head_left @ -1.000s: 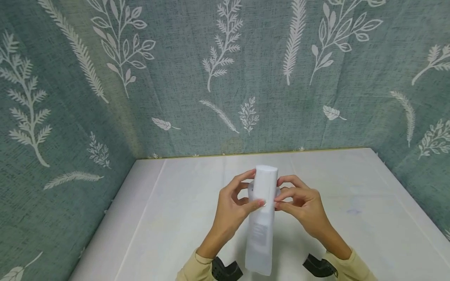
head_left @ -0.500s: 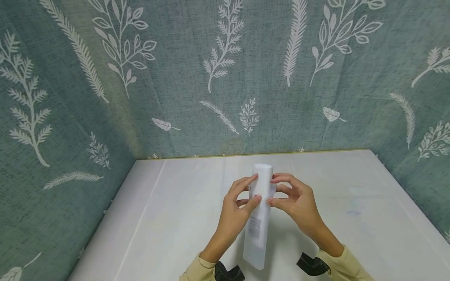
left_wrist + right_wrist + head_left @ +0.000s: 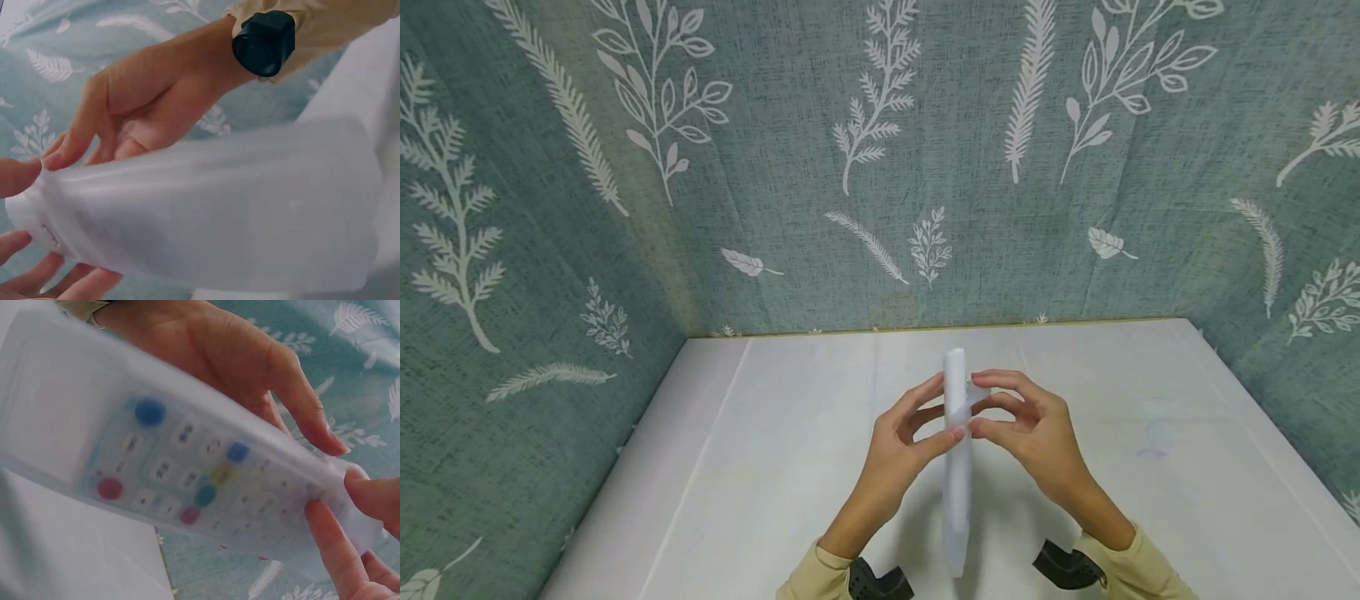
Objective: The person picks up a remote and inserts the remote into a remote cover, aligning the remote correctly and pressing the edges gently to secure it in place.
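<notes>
A remote control (image 3: 153, 456) shows its coloured buttons through a translucent sleeve (image 3: 250, 206) in the right wrist view. The head view shows it edge-on, a thin white upright shape above the table. My left hand (image 3: 887, 458) pinches its upper part from the left, thumb towards me. From the other side, my right hand (image 3: 1037, 442) holds the same end between thumb and fingertips, where a flap of the sleeve sticks out. The left wrist view shows the back face and a small slot near the held end. Some fingertips lie hidden behind the remote.
The white table (image 3: 775, 467) spreads beneath both hands. Green leaf-patterned cloth (image 3: 790, 167) stands as a wall at the back and on both sides. Each wrist carries a black camera mount (image 3: 1067, 567) below a beige sleeve (image 3: 1135, 567).
The remote has turned from showing its broad back to edge-on in the head view. My right hand has shifted slightly left and its fingers have changed place on the sleeve.
</notes>
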`<state>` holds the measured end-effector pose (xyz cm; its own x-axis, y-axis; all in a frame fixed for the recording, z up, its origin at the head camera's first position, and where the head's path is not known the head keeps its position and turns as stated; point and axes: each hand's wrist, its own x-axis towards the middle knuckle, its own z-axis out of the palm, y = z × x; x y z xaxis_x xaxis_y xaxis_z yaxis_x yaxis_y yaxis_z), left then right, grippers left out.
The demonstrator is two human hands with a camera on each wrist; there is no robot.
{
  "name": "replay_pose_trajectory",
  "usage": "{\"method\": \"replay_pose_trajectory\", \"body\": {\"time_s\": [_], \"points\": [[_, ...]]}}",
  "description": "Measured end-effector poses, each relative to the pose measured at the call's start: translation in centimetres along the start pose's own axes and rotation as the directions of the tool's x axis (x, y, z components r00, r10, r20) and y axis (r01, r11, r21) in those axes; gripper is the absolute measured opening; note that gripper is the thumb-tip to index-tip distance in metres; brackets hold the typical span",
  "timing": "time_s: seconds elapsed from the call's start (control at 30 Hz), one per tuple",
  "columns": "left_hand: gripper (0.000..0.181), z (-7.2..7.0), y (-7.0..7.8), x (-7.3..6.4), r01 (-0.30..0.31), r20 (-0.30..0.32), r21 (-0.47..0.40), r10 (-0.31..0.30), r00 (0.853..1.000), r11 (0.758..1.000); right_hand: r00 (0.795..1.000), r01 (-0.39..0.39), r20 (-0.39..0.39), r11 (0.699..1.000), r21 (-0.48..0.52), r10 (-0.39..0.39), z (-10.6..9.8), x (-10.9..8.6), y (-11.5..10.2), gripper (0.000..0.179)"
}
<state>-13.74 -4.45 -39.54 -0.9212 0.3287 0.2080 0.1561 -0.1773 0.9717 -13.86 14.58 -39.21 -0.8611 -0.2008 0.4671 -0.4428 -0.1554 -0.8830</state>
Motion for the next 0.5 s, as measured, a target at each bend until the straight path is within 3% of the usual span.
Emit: {"method": "replay_pose_trajectory", "body": {"time_s": [0.17, 0.3, 0.37, 0.43, 0.5], "points": [[0.051, -0.09, -0.29, -0.12, 0.051, 0.000, -0.117, -0.051, 0.999, 0.992, 1.000, 0.009, -0.003, 0.999, -0.038, -0.009, -0.03, 0.06, -0.04, 0.040], [0.043, -0.02, -0.37, -0.29, 0.117, 0.018, -0.269, -0.116, 0.993, 0.956, 0.999, 0.001, -0.049, 0.994, -0.113, -0.006, -0.04, 0.09, 0.06, 0.035], [0.038, 0.05, -0.42, -0.33, 0.124, 0.015, -0.324, -0.126, 0.992, 0.938, 0.998, -0.024, -0.055, 0.995, -0.100, 0.019, -0.06, 0.08, 0.09, 0.032], [0.032, 0.10, -0.51, -0.36, 0.119, 0.002, -0.348, -0.126, 0.992, 0.930, 0.998, -0.048, -0.042, 0.996, -0.070, 0.045, -0.05, 0.09, 0.07, 0.030], [0.026, 0.07, -0.64, -0.40, 0.096, -0.025, -0.320, -0.110, 0.994, 0.943, 0.998, -0.057, -0.020, 0.998, -0.021, 0.056, -0.06, 0.11, 0.07, 0.028]]}}
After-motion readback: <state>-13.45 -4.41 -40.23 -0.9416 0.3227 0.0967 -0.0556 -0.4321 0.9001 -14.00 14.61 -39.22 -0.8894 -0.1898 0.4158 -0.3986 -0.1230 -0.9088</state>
